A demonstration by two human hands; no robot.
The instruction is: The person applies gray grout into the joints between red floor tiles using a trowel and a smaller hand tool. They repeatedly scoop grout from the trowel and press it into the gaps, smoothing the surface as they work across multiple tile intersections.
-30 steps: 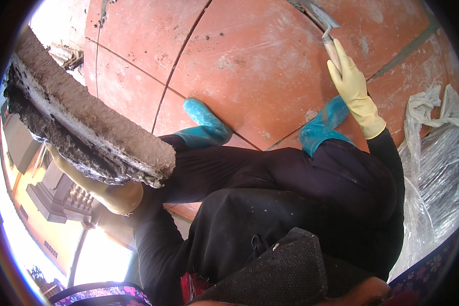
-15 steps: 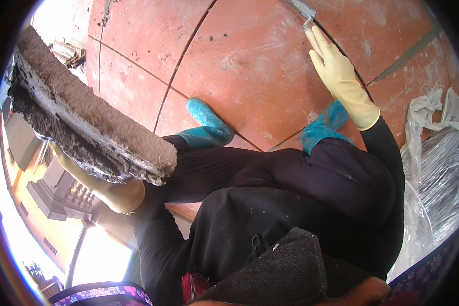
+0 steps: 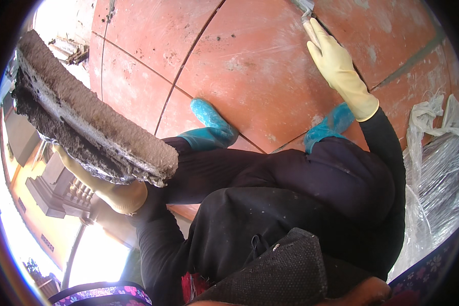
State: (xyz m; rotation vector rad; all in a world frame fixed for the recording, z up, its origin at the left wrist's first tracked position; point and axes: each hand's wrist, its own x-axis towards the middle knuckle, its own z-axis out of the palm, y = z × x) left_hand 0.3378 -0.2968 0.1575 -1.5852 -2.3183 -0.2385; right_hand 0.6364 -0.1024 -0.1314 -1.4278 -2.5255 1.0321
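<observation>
My left hand (image 3: 89, 178), in a yellow rubber glove, grips the underside of a long board (image 3: 92, 122) heaped with grey mortar and holds it up at the left. My right hand (image 3: 334, 64), also in a yellow glove, reaches far forward over the red floor tiles (image 3: 250, 56) and is shut on a small metal trowel (image 3: 306, 7), whose blade meets a tile joint at the top edge. My two blue rubber boots (image 3: 211, 125) stand on the tiles below me.
Crumpled clear plastic sheeting (image 3: 433, 173) lies at the right. Grey grout lines cross the tiles. At the left, beyond the floor's edge, a building facade with a balcony (image 3: 51, 188) shows far below.
My right hand has slid the trowel farther forward along the tile joint toward the top of the view. The mortar board stays raised in my left hand.
</observation>
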